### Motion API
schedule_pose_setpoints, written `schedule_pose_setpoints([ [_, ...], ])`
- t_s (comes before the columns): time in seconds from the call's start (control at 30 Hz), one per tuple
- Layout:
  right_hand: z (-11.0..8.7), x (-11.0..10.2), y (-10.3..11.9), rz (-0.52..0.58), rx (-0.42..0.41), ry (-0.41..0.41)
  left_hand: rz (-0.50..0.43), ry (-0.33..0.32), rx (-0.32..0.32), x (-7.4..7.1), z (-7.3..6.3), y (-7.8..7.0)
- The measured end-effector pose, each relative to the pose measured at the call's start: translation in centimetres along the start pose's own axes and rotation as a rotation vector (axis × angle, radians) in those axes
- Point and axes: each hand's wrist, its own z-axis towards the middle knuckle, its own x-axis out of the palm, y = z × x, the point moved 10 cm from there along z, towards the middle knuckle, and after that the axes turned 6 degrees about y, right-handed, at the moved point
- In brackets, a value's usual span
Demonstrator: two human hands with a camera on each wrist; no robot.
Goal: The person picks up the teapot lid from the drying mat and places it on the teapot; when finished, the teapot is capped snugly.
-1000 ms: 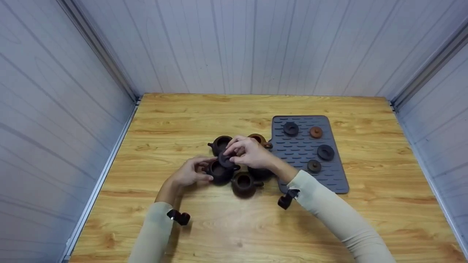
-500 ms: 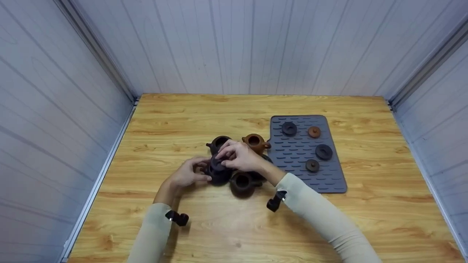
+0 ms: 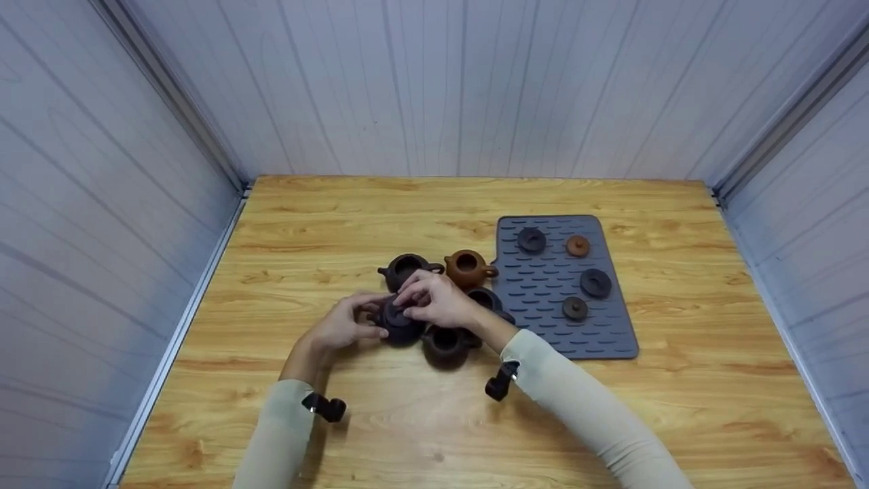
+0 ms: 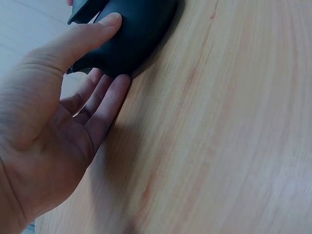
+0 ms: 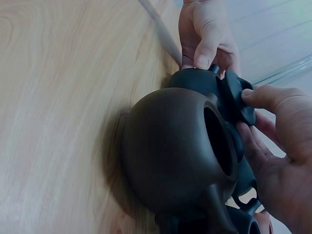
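My left hand [image 3: 343, 324] holds a small black teapot [image 4: 139, 41] at its spout side, thumb on the body and fingers low against it. With thumb and fingers, my right hand [image 3: 441, 302] pinches a black teapot lid [image 5: 236, 100] over this pot's mouth. The lid is tilted, and a gap shows under its edge in the left wrist view. Close around stand other lidless teapots: a dark brown teapot [image 5: 168, 141] in front, an orange-brown teapot [image 3: 466, 273] behind, a black teapot [image 3: 399, 270] at the back left, and a dark teapot [image 3: 495, 303] partly hidden by my right hand.
A grey ridged mat [image 3: 536, 333] lies to the right of the teapots. Several lids rest on it, among them an orange lid [image 3: 578, 245] and a black lid [image 3: 595, 283]. Pale panels [image 3: 421, 88] wall the wooden table [image 3: 380, 441] at the back and sides.
My right hand has moved left and slightly down with the lid, bringing it from beside the black teapot to over its mouth. My left hand has kept its hold on the teapot.
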Motion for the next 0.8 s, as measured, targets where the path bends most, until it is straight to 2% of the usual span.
schedule_pose_setpoints([
  [0.33, -0.18, 0.43, 0.12, -0.072, -0.023, -0.002, -0.002, 0.011, 0.027, 0.19, 0.15, 0.03],
  [0.8, -0.66, 0.41, -0.61, -0.086, 0.022, 0.039, 0.009, -0.001, 0.031, 0.03, 0.17, -0.13],
])
